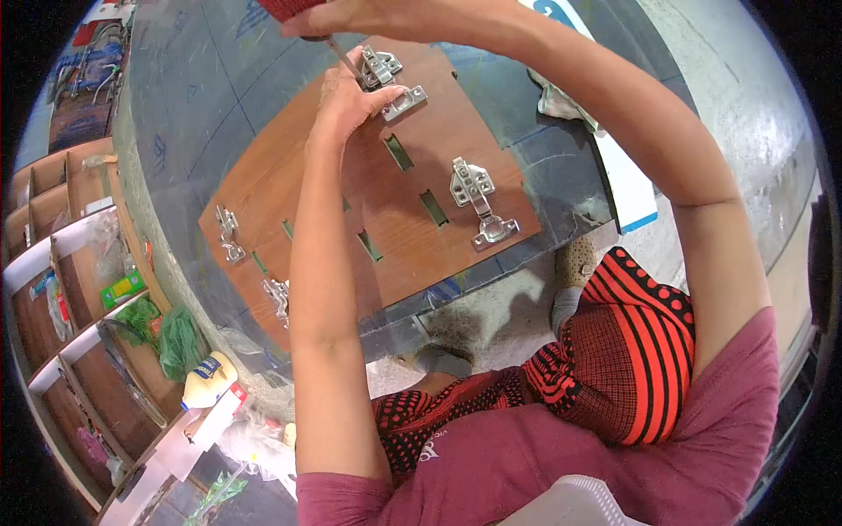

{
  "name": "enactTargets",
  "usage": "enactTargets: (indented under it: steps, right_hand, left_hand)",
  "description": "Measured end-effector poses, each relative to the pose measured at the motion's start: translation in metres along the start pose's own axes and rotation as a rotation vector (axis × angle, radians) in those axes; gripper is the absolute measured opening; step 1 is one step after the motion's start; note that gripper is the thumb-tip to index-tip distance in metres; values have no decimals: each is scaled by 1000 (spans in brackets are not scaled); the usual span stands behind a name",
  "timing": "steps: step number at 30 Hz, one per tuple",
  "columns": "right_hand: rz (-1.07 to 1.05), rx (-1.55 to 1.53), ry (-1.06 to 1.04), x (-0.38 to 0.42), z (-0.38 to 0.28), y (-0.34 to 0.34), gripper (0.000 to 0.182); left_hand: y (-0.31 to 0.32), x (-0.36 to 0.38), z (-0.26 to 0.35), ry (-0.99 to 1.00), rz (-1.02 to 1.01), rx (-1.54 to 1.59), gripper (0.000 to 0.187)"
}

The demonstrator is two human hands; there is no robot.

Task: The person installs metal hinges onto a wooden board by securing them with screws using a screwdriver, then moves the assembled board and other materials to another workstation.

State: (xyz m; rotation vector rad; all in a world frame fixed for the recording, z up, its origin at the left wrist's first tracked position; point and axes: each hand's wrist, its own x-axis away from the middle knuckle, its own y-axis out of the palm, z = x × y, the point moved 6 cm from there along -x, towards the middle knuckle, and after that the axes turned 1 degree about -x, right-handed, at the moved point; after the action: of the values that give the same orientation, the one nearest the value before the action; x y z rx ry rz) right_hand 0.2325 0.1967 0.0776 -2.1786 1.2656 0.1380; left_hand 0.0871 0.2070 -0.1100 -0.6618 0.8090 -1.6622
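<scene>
My right hand (338,19) is wrapped round a screwdriver with a red handle (285,7), at the top edge of the view. Its metal shaft (345,58) slants down toward a cabinet hinge (381,67) on the far part of a brown wooden panel (342,175). My left hand (346,103) grips that hinge, its thumb lying on the hinge cup (405,103). The screwdriver's tip is hidden by my left fingers. Another hinge (474,193) lies on the panel's right side. Two more, a hinge (230,235) and a hinge (277,298), are on its left side.
The panel has several green-lined slots (397,152) and rests on a dark table (193,96). A cloth (560,101) and a white board (627,188) are at the right. Compartmented wooden shelving (70,272) stands left, with a yellow bottle (210,381) and green bags (181,342).
</scene>
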Motion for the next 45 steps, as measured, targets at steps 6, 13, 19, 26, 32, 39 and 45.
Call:
enactTargets:
  steps: [6, 13, 19, 26, 32, 39, 45]
  right_hand:
    - [-1, 46, -23, -3, 23, 17, 38]
    - [-10, 43, -8, -4, 34, 25, 37]
    - [-57, -81, 32, -6, 30, 19, 39]
    - [-68, -79, 25, -5, 9, 10, 37]
    - [-85, 111, -214, -13, 15, 20, 37]
    - [-224, 6, 40, -1, 2, 9, 34]
    - [-152, 69, 64, -8, 4, 9, 43]
  left_hand:
    - [1, 1, -4, -32, 47, -64, 89]
    - [-3, 6, 4, -118, -9, -4, 87]
    - [2, 1, -10, -99, 31, -41, 88]
    - [3, 2, -7, -99, 8, -3, 90]
    - [1, 1, -7, -38, 40, -34, 88]
    - [1, 2, -8, 4, 76, -122, 76]
    - [6, 1, -12, -15, 66, -88, 72]
